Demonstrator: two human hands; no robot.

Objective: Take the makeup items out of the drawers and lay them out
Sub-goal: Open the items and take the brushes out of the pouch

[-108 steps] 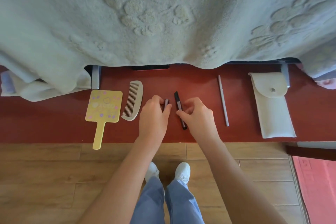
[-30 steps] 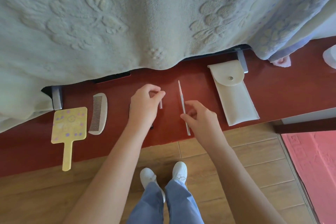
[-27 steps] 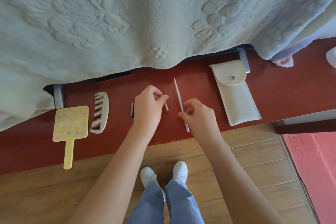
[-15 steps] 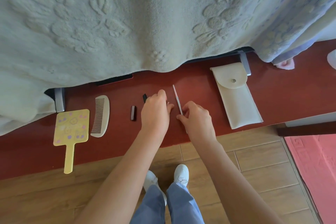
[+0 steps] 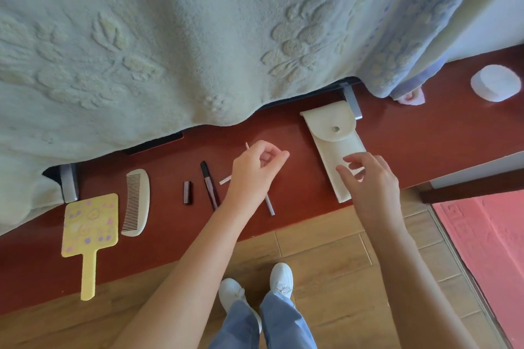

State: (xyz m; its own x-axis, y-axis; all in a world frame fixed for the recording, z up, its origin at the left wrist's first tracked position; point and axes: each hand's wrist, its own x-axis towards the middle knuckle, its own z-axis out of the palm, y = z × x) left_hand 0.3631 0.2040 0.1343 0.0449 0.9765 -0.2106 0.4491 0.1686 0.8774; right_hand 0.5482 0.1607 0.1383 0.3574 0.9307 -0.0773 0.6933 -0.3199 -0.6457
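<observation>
Right hand (image 5: 368, 178) has left the slim pencil (image 5: 270, 205) and now hovers over the white pouch (image 5: 329, 133), fingers loosely spread. Left hand (image 5: 256, 170) covers the pencil on the worktop (image 5: 425, 136), fingers curled; grip cannot be confirmed. Pouch judged next for attention.

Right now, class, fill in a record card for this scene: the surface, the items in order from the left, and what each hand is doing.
Surface: red-brown ledge
Items, left to right: yellow hand mirror, comb, small dark tube, dark pen, thin pale pencil, cream pouch
Left hand: curled over the thin pale pencil, grip unclear
Right hand: over the cream pouch, fingers loosely spread
</observation>
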